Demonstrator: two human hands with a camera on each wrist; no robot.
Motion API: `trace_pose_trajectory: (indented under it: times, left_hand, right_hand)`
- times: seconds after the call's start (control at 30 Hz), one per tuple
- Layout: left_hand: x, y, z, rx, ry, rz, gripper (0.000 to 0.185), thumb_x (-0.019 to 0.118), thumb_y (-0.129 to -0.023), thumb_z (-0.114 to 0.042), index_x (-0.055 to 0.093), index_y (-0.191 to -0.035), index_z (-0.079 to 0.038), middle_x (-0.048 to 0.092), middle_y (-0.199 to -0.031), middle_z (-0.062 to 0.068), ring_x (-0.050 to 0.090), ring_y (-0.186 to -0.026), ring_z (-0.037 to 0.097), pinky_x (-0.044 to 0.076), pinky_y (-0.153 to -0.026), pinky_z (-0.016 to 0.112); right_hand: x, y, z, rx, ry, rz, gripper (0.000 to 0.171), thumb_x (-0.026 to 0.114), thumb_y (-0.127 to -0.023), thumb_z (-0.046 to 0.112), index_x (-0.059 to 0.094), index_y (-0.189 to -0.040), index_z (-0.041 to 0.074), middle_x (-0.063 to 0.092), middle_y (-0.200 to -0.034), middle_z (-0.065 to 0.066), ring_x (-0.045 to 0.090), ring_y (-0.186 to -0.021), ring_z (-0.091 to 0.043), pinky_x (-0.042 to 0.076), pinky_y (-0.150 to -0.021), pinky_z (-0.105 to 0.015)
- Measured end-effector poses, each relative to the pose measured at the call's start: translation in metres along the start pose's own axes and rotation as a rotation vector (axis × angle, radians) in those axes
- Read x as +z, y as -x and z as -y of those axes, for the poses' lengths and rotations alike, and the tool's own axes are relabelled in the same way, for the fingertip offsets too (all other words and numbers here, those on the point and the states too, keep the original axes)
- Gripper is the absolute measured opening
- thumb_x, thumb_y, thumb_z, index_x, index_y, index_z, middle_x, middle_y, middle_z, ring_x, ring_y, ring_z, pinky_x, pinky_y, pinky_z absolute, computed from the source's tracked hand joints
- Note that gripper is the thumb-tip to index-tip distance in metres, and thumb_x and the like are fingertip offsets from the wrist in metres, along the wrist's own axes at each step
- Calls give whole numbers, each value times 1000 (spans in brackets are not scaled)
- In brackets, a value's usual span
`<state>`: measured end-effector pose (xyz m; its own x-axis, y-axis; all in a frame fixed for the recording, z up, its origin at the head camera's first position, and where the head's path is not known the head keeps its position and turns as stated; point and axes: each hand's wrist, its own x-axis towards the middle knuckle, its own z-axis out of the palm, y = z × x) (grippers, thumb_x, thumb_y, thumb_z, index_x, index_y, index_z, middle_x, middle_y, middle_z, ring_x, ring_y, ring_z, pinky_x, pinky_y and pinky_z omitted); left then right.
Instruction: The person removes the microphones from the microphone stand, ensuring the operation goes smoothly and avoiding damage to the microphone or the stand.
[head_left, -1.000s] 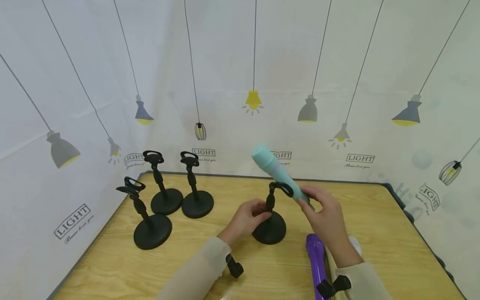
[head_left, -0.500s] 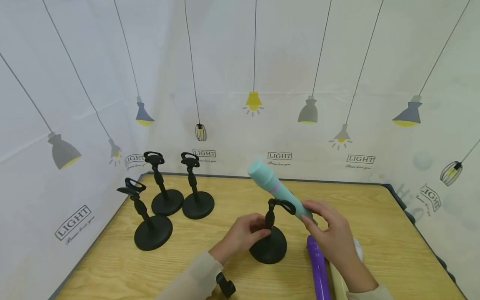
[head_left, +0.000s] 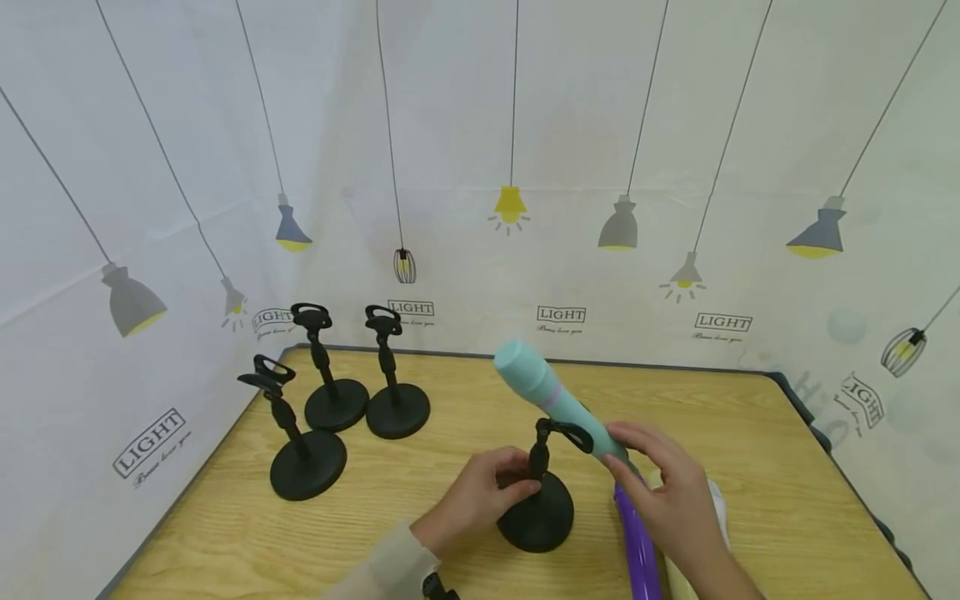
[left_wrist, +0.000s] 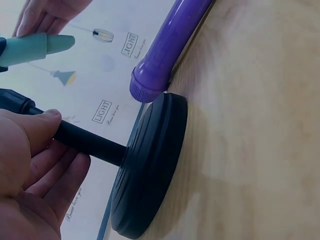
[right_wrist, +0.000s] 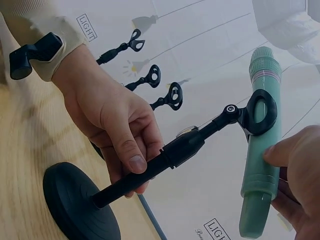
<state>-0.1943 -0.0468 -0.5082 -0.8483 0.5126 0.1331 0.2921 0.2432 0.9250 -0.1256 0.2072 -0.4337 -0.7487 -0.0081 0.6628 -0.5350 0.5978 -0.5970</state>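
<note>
My left hand grips the pole of a black desk microphone stand, fingers and thumb around it just above the round base. In the stand's clip sits a teal microphone with a lilac ring, tilted with its head up and to the left in the head view. My right hand pinches that microphone near its lower end, thumb on the near side. The right wrist view shows the oval clip lying around the microphone's body. Below my right hand a purple microphone lies on the table, close to the stand's base.
Three more black stands with bare clips, a front one, a back one and a right one, stand at the table's left. A cream microphone lies beside the purple one, partly under my right arm. A printed backdrop encloses the wooden table.
Both hands have come down and nearer to me, bringing the held stand and teal microphone along. My left hand keeps its grip on the pole, my right on the microphone's lower end.
</note>
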Motion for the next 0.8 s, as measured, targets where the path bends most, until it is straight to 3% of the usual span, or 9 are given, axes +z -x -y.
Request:
trace_pose_trajectory:
  times: [0.2, 0.57, 0.8]
  left_hand:
    - [1, 10, -2, 42, 11, 6, 24, 75, -103, -14, 75, -126, -17, 79, -125, 3, 75, -111, 9, 59, -96, 21]
    - [2, 20, -4, 27, 40, 21, 24, 76, -102, -14, 76, -126, -17, 79, -125, 3, 75, -112, 8, 58, -97, 20]
    - [3, 20, -4, 35, 56, 17, 25, 77, -102, -15, 75, -126, -18, 79, -126, 3, 75, -113, 9, 58, -98, 20]
  right_hand:
    - [-2, 7, 7, 19, -4, 12, 41, 85, -85, -10, 79, -121, 10, 78, -122, -4, 65, -112, 11, 52, -91, -4]
    - [-6, 13, 18, 20, 28, 15, 43, 87, -83, -10, 79, -120, 9, 79, -122, -4, 64, -113, 13, 52, -92, -4]
    - [-9, 7, 22, 21, -25, 38, 40, 83, -90, -6, 77, -125, 11, 78, -122, -4, 68, -111, 8, 53, -92, -6]
